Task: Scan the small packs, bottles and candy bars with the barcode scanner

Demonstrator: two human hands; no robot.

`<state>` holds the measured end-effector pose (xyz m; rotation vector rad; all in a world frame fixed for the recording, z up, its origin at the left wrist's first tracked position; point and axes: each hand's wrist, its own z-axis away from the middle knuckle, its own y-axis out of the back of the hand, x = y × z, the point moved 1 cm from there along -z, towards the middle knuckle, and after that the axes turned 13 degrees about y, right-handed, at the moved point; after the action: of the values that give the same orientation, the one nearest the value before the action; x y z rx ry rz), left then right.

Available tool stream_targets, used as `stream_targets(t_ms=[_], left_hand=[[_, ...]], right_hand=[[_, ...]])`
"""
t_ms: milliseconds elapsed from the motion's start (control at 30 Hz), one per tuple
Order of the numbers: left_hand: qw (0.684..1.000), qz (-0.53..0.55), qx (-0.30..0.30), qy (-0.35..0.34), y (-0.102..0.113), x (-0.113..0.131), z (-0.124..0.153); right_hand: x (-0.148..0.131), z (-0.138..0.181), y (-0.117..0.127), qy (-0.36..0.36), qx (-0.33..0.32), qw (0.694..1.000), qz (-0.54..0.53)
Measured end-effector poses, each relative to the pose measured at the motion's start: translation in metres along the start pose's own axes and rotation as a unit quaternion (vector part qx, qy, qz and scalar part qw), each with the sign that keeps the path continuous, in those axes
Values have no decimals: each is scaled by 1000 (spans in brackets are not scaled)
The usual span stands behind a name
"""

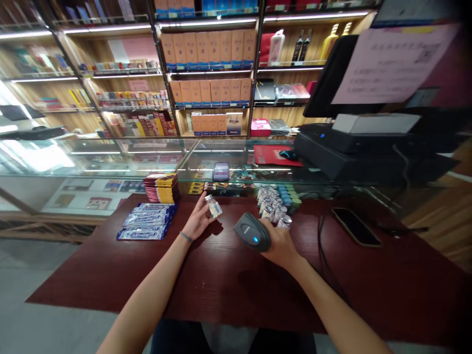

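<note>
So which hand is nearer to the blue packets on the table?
Left: the left hand is just right of the blue packets, apart from them, holding a small bottle; the right hand is farther right, gripping a scanner.

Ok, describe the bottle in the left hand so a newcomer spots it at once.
Find the dark reddish-brown table, then the gap between the blue-and-white packets and the dark scanner. There, the left hand holds a small, pale, tilted bottle. It alone is held apart from the cluster of similar bottles beyond the scanner.
</note>
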<state>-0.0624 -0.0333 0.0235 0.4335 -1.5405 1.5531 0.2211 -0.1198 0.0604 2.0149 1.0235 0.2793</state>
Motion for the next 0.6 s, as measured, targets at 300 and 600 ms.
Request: stream_targets(t_ms=[300,600], left_hand=[[968,-205,65,-127,-49,-31,-10],[921,-362,65,-129,-126,-89,-15]], right_hand=[[41,16,27,-123,263,956,-49],[79,24,51,-259,397,881,-4]])
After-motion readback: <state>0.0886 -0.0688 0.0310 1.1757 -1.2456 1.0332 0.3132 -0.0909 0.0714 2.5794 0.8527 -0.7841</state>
